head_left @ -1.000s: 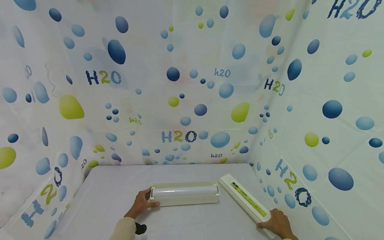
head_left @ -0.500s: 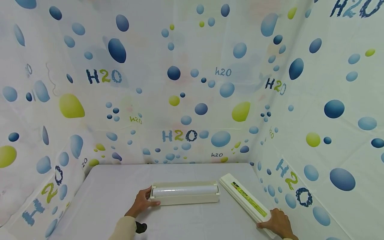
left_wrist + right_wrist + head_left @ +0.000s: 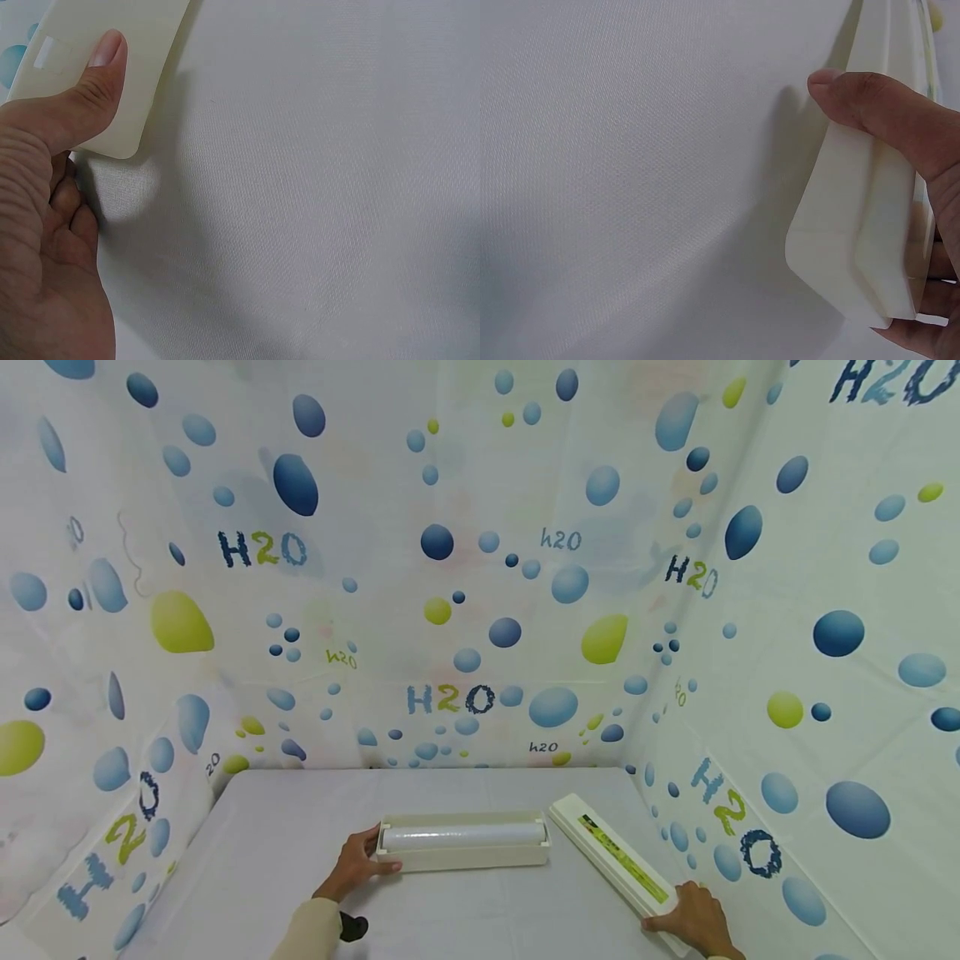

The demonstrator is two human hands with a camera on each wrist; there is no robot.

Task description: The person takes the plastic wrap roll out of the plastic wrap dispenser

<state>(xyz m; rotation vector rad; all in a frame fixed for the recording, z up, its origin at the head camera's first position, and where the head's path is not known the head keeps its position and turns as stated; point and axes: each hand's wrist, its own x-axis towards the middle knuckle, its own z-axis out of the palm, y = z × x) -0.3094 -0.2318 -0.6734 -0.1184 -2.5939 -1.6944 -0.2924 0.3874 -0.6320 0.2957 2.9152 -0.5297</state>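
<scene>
A cream, open-topped plastic wrap dispenser box [image 3: 474, 861] lies crosswise in the head view, with a shiny roll of cling film [image 3: 465, 837] inside. My left hand [image 3: 356, 863] grips its left end, the thumb on the front wall and the fingers behind. Close up in the left wrist view, the thumb presses flat on the box [image 3: 142, 75]. To the right, the long dispenser lid [image 3: 572, 811] with a yellow-green label [image 3: 624, 858] slants toward me. My right hand [image 3: 696, 918] holds its near end; in the right wrist view the thumb lies over the lid's [image 3: 832, 202] edge and the fingers pass beneath.
A white cloth covers the table [image 3: 450, 918]. Patterned H2O sheeting [image 3: 480, 568] rises behind it and along both sides, close to the lid on the right. A small black object [image 3: 353, 928] shows beside the left sleeve [image 3: 309, 931].
The head view shifts very slightly. Both hands keep their holds, and the box and lid stay in place.
</scene>
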